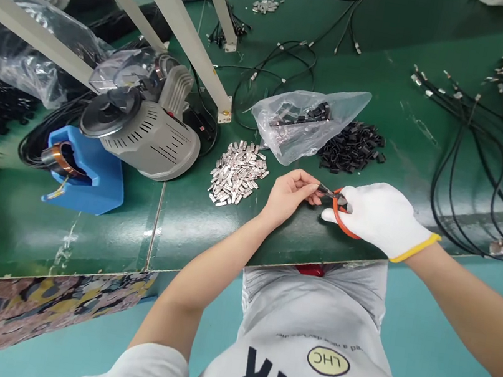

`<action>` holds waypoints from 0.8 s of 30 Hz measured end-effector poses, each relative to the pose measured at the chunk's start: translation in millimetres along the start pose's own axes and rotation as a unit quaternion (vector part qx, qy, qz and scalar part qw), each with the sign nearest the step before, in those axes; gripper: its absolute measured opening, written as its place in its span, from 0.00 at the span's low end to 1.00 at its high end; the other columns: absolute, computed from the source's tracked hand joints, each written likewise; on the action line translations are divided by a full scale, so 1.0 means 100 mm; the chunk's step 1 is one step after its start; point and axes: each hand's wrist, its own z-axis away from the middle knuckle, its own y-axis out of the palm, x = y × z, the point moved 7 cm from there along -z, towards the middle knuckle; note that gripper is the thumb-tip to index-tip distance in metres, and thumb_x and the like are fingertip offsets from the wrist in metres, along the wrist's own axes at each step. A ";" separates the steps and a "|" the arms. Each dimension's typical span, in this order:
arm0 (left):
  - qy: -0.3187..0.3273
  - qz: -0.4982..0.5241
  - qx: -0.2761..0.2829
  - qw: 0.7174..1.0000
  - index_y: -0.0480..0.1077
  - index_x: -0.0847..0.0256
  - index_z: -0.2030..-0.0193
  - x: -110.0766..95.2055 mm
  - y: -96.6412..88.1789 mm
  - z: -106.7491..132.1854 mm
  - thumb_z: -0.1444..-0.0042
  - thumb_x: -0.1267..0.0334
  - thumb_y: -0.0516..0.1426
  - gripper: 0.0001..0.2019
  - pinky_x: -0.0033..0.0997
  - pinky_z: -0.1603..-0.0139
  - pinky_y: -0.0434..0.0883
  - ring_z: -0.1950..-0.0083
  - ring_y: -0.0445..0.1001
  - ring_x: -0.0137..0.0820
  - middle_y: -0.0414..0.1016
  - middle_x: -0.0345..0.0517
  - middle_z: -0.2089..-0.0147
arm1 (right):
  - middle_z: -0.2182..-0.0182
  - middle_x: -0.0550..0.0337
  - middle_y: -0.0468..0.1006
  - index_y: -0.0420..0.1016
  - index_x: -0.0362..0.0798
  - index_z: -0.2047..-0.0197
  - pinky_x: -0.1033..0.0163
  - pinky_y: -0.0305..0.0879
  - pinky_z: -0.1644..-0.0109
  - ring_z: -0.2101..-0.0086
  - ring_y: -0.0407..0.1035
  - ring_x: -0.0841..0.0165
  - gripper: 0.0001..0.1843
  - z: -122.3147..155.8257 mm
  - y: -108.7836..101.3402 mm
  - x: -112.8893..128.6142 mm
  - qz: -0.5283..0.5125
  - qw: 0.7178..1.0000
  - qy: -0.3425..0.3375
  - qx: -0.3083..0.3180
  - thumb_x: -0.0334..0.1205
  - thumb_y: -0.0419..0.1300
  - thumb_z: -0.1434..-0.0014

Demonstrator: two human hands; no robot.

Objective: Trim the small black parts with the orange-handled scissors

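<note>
Left hand [292,194] pinches a small dark piece [324,189], probably featherlight, so edges only; gloved right hand [372,218]'s curled round orange-handled pliers [336,214], likely stiff, grip the handles.

On the green surface [198,228] there are two piles of silver pieces [237,174] [265,5], one near and one far. Right of the near one sit one pile of black pieces [354,148] and one clear bag [286,143]. There is one orange-handled tool [337,216] and one white glove [374,216]. At left there are one grey machine [150,135], one blue tape holder [107,186] and four pale posts [183,24]. Individual pieces are too crowded to count.
</note>
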 end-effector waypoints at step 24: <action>-0.009 0.033 -0.023 0.999 0.71 0.62 0.61 0.10 -0.01 0.01 0.48 0.48 0.70 0.21 0.30 0.65 0.76 0.71 0.78 0.28 0.81 0.45 0.68 | 0.66 0.45 0.81 0.77 0.44 0.56 0.56 0.47 0.62 0.63 0.75 0.52 0.38 -0.07 -0.03 0.05 -0.004 1.000 0.009 0.001 0.69 0.42 0.32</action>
